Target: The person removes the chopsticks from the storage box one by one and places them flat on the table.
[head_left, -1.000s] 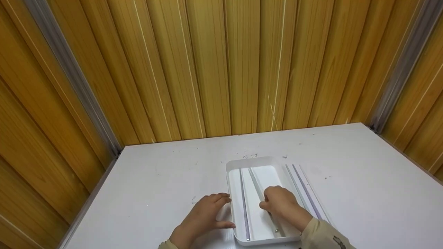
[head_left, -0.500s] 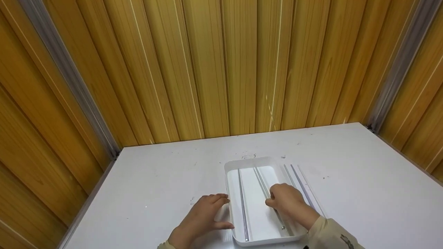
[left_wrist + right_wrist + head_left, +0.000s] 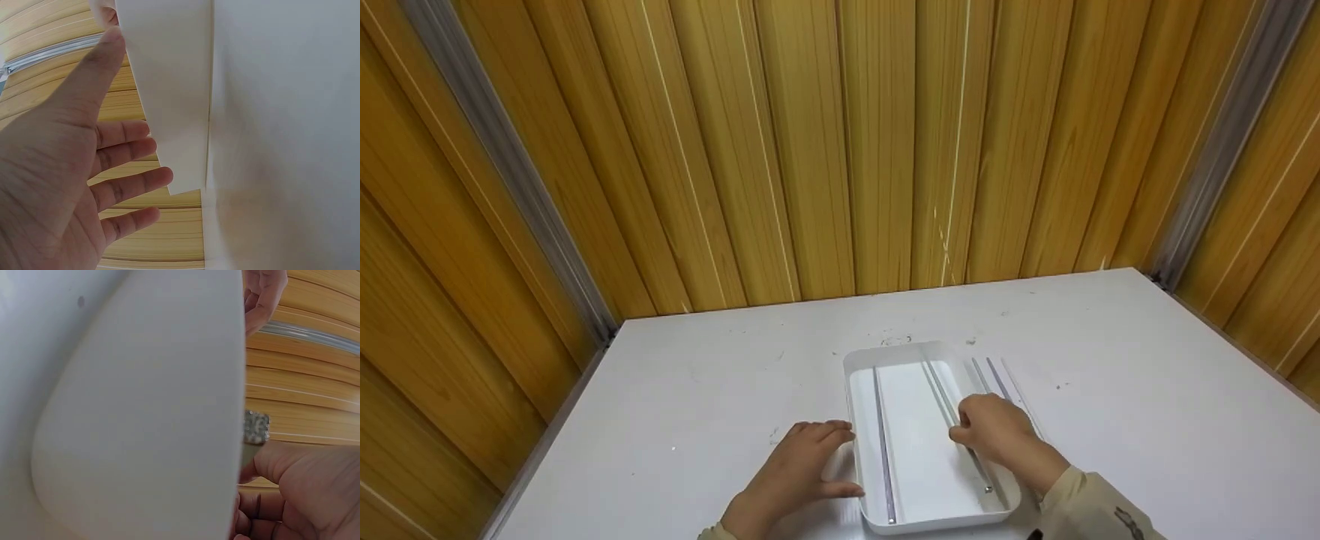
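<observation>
A white rectangular tray (image 3: 913, 480) lies on the table. Inside its right half, my right hand (image 3: 997, 429) pinches a slim, greenish-silver chopstick (image 3: 937, 386) between thumb and fingers, its far end leaning on the back wall. The glittery square end of that chopstick (image 3: 256, 427) shows past the tray wall in the right wrist view. Along the left side of the tray lies a purplish chopstick (image 3: 883, 442). My left hand (image 3: 802, 466) has its fingers spread at the tray's left wall, fingertips at the rim; the left wrist view shows the wall (image 3: 174, 101) beside them.
Several thin chopsticks (image 3: 997, 379) lie side by side on the table just right of the tray, partly hidden by the right hand. The white table (image 3: 720, 390) ends at a wood-patterned panel wall (image 3: 877, 150) at the back.
My right hand has moved to the right with the chopstick, carrying it from the tray's middle towards its right wall. The left hand stays at the left wall.
</observation>
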Available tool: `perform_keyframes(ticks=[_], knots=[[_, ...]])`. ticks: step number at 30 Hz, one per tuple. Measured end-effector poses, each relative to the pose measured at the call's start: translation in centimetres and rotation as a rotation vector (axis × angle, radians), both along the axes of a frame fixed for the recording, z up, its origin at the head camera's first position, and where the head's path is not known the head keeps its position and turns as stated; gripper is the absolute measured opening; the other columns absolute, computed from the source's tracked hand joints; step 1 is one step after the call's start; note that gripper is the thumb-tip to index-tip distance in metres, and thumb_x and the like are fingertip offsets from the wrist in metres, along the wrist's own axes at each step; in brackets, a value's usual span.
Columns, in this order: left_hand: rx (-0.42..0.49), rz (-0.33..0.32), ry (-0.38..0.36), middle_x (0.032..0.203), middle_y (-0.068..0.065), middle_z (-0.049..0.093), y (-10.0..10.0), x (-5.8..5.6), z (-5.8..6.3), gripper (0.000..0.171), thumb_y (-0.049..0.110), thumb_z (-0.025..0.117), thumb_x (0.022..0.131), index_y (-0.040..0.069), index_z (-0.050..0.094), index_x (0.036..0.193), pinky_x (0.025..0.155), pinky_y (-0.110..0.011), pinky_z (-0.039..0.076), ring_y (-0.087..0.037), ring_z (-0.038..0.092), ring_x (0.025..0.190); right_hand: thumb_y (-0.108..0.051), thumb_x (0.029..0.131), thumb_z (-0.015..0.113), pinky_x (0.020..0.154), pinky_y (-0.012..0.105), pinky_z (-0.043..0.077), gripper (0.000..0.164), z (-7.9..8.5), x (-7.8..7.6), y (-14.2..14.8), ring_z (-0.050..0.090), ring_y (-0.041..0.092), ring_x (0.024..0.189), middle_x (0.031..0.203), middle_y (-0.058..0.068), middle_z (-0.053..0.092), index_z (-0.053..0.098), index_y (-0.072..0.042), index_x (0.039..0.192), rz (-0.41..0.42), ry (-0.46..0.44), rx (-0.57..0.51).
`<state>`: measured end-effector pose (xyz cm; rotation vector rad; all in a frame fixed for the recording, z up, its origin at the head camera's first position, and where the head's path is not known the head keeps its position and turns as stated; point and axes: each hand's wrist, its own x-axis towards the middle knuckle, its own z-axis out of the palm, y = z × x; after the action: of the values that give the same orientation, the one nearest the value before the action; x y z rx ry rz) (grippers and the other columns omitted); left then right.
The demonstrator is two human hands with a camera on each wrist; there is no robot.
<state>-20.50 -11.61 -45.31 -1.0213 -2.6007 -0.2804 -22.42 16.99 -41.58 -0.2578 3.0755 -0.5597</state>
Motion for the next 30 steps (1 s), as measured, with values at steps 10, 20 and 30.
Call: perform_keyframes(ticks=[10,20,30], knots=[[-0.002,0.011,-0.018,0.126,0.000,0.063,0.1,-0.1,0.0,0.066,0.064,0.063,0.078,0.012,0.063,0.119,0.096,-0.035,0.049,-0.016,0.061,0.112,-0.021,0.083,0.067,0.051,0.026,0.043,0.020,0.2,0.0,1.3,0.050,0.015,0.060,0.065,0.001,0.056,0.058,-0.009,0.069,-0.005,0.011,0.014],[0.013,-0.003,-0.001,0.124,-0.001,0.064,0.0,-0.1,-0.1,0.066,0.063,0.065,0.077,0.011,0.063,0.118,0.094,-0.035,0.050,-0.016,0.062,0.110,-0.019,0.084,0.065,0.050,0.025,0.041,0.019,0.3,0.1,2.6,0.050,0.015,0.059,0.065,0.001,0.055,0.058,-0.009,0.070,-0.018,-0.003,0.007],[0.026,-0.018,0.017,0.124,0.000,0.064,0.0,-0.2,-0.2,0.064,0.062,0.065,0.078,0.011,0.063,0.117,0.093,-0.034,0.051,-0.016,0.064,0.107,-0.016,0.082,0.064,0.048,0.023,0.037,0.018,0.2,0.2,3.8,0.047,0.013,0.056,0.063,0.000,0.052,0.056,-0.009,0.068,-0.009,0.029,-0.016]])
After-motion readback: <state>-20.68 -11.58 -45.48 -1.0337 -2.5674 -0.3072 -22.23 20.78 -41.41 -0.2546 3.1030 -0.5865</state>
